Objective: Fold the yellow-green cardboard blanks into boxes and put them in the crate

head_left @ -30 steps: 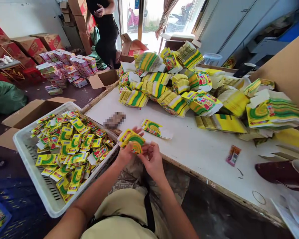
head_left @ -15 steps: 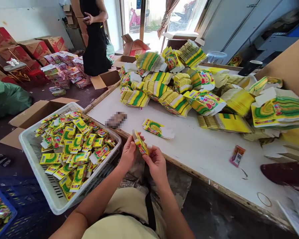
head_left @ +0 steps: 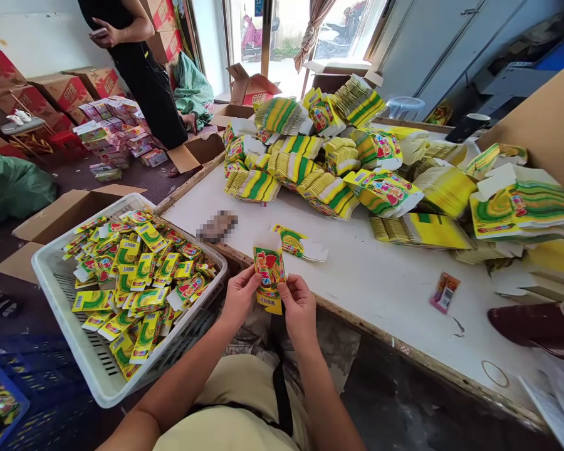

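Observation:
Between my two hands I hold a small yellow, green and red printed candy box (head_left: 269,270) upright, its printed face toward me and a flap hanging at its bottom end. My left hand (head_left: 240,293) pinches its left edge; my right hand (head_left: 297,302) pinches the right edge. Just beyond it on the table lies a flattened box (head_left: 295,243) of the same print. To my left, a white plastic basket (head_left: 62,313) is heaped with small yellow boxes (head_left: 143,269).
Stacks of flat yellow cartons (head_left: 291,163) cover the table's (head_left: 357,275) far side. A small pink packet (head_left: 445,292) and a dark red mug (head_left: 533,329) are at the right. A blue crate (head_left: 42,376) stands lower left. A person (head_left: 141,75) holding a phone stands beyond.
The box in my hands has turned from edge-on to show its printed face, with a bottom flap hanging. The other person has moved left and leans.

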Demonstrator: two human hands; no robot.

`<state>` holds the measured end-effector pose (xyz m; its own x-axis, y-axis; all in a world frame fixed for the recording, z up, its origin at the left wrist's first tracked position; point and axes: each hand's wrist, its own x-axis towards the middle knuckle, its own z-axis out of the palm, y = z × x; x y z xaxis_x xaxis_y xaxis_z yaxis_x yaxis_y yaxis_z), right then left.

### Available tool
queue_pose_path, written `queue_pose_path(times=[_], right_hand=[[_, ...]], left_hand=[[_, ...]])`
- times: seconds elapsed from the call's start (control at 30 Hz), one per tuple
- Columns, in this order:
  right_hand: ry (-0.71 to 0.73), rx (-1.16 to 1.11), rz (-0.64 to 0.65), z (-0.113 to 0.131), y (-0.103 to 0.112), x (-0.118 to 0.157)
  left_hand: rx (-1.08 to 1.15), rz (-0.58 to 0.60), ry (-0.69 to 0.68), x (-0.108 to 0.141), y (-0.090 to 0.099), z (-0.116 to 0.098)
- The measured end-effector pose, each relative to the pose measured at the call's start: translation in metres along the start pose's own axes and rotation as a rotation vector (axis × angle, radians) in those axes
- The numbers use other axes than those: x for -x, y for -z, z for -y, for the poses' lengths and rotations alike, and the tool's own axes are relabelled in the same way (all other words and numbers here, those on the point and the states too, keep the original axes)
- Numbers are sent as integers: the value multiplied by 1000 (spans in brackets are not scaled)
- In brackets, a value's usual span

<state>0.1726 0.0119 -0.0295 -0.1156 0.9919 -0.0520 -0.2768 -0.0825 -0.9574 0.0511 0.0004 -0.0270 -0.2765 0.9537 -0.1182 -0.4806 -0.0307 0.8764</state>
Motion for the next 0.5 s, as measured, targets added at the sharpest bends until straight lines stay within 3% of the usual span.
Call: queue_pose_path(times=[0.3, 0.5], right_hand=[[29, 84, 5, -3, 0, 2], [22, 143, 69, -6, 8, 2]], left_hand=[[-80, -68, 26, 2, 3, -1], [-123, -103, -61, -3, 4, -12]])
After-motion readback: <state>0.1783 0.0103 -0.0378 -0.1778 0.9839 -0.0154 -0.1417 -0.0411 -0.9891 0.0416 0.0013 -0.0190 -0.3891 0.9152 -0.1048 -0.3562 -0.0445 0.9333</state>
